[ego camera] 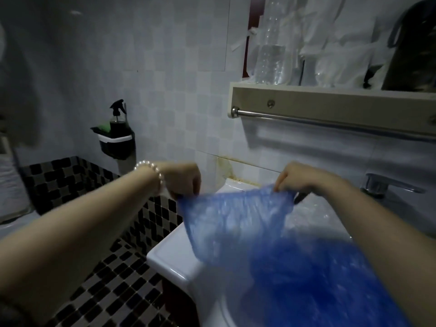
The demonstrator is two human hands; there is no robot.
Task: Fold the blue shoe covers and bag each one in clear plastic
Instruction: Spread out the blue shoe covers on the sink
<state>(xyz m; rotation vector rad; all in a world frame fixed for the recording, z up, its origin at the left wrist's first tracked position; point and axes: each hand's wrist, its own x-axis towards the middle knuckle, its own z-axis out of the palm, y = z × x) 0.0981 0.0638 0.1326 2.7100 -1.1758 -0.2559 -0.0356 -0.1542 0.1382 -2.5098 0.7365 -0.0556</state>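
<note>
A thin blue shoe cover (236,215) is stretched in the air between both hands above a white sink. My left hand (181,179), with a pearl bracelet at the wrist, pinches its left top corner. My right hand (299,179) pinches its right top corner. The cover hangs down crinkled and blurred. Below it a heap of more blue shoe covers (306,284) fills the sink basin. Crinkled clear plastic (311,215) lies on the sink behind the cover.
The white sink (174,256) stands against a tiled wall, with a chrome tap (387,185) at the right. A shelf with a towel rail (330,119) holds clear bottles and bags above. A black spray bottle (118,121) sits in a wall holder at the left.
</note>
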